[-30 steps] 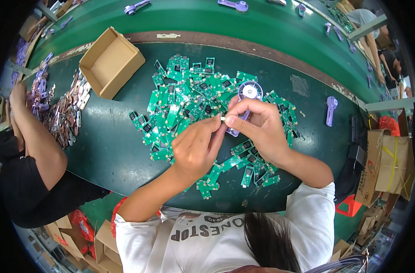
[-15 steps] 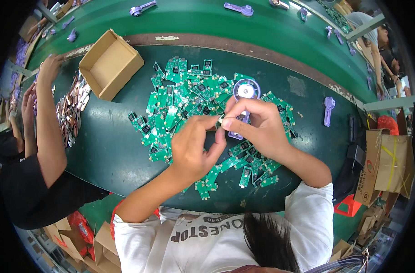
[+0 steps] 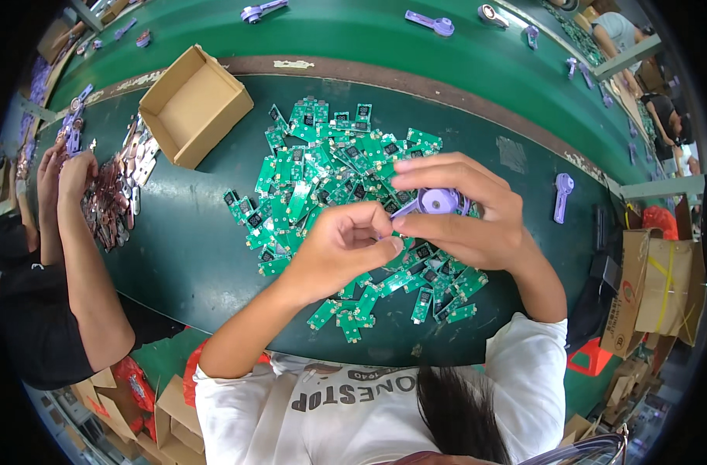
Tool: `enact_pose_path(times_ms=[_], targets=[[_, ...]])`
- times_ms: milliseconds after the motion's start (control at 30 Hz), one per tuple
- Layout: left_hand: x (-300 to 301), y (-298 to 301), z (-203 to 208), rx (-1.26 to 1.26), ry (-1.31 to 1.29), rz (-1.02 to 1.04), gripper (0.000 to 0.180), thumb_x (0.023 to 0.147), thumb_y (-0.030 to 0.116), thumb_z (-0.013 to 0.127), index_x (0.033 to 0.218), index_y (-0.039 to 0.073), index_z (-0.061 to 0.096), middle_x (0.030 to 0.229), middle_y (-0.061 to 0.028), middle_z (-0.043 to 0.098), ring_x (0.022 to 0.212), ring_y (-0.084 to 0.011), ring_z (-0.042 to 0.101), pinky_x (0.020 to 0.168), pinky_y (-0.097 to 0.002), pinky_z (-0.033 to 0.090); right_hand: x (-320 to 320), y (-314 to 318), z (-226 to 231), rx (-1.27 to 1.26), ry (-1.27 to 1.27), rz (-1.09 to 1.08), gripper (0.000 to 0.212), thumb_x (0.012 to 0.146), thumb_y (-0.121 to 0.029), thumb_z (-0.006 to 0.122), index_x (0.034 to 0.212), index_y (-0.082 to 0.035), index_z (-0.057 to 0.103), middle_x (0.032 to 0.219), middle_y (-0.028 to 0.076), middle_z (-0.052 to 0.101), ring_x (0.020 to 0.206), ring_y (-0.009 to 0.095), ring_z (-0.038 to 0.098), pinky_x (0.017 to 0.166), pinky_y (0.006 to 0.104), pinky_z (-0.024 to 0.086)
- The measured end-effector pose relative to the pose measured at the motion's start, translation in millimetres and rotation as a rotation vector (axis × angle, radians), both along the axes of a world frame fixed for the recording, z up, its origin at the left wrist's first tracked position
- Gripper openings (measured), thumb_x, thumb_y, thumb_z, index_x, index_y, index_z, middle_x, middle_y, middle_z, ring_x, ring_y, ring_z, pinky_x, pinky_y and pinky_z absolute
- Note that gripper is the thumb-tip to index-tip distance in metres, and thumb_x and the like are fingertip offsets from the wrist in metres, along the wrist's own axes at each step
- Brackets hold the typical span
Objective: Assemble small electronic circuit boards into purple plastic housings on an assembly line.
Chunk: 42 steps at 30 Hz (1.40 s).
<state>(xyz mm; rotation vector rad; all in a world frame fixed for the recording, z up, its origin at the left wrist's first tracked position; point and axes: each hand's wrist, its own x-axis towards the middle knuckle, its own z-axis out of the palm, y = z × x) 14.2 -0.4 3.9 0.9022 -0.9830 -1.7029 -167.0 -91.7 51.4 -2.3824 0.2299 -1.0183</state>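
Observation:
Between my two hands, over the pile of circuit boards, is a purple handheld fan body (image 3: pixel 440 201) with a round head. My right hand (image 3: pixel 497 209) curves round the head, thumb and fingers on opposite sides of it. My left hand (image 3: pixel 345 246) is closed at the narrow handle end, its fingertips pinched beside the right thumb. The fingers hide most of the handle. Green circuit boards (image 3: pixel 299 198), several with black displays, lie heaped beneath and around both hands.
An open cardboard box (image 3: pixel 190 116) stands at the back left. Beyond it runs a green belt (image 3: pixel 338 39) carrying purple fan bodies. Another purple fan body (image 3: pixel 563 198) lies at the right. At the left, a co-worker's hands (image 3: pixel 67 174) are near a heap of brown and silver pieces (image 3: pixel 121 194).
The fan body has gone from lying upright behind my fingers to being held sideways between both hands. My right hand has opened wider around its head. Parts on the belt have shifted right.

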Motion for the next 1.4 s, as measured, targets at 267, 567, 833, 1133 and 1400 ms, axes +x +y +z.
enact_pose_path(times_ms=[267,567,833,1133,1400], targets=[[16.3,-8.2,11.3,-0.092,-0.151,-0.129,0.017,0.092,0.010,0.060,0.079,0.000,0.055,0.075,0.0026,0.055,0.071,-0.0027,0.048,0.063,-0.0217,0.043,-3.6,0.6,-1.5,-0.054,0.077,0.072,0.024,0.063,0.009,0.065,0.087,0.005,0.063,0.106,0.019,0.061,0.102,0.037,0.061,0.078,0.0404,0.054],[18.3,-9.8,5.3,-0.199,-0.277,-0.069,0.015,0.090,0.011,0.063,0.082,-0.002,0.058,0.082,-0.0014,0.060,0.072,-0.0044,0.053,0.061,-0.0223,0.046,-5.1,3.8,-6.5,-0.089,0.095,0.097,0.020,0.066,0.009,0.063,0.087,0.007,0.061,0.111,0.022,0.058,0.103,0.038,0.059,0.079,0.0416,0.054],[5.7,-7.9,7.8,-0.162,-0.316,-0.071,0.008,0.087,0.006,0.065,0.085,0.000,0.059,0.084,-0.0038,0.065,0.082,-0.0103,0.064,0.066,-0.0260,0.056,-4.6,5.5,-7.6,-0.102,0.118,0.072,0.020,0.067,0.008,0.064,0.086,0.007,0.060,0.117,0.023,0.057,0.108,0.040,0.057,0.081,0.0424,0.053],[4.4,-9.0,-6.0,-0.127,-0.047,-0.015,0.009,0.085,0.000,0.066,0.087,-0.002,0.057,0.092,-0.0069,0.064,0.085,-0.0112,0.064,0.069,-0.0236,0.054,-1.1,7.0,-9.2,-0.105,0.093,0.052,0.018,0.066,0.007,0.066,0.080,0.006,0.056,0.124,0.023,0.053,0.111,0.042,0.054,0.083,0.0435,0.053],[7.2,-8.8,8.6,-0.137,-0.065,0.042,0.029,0.084,-0.004,0.064,0.109,0.001,0.050,0.096,-0.0080,0.063,0.088,-0.0128,0.064,0.068,-0.0245,0.055,-3.9,1.4,-12.9,-0.202,0.132,0.073,0.015,0.069,0.004,0.064,0.081,0.005,0.054,0.125,0.023,0.053,0.107,0.041,0.056,0.081,0.0436,0.053]])
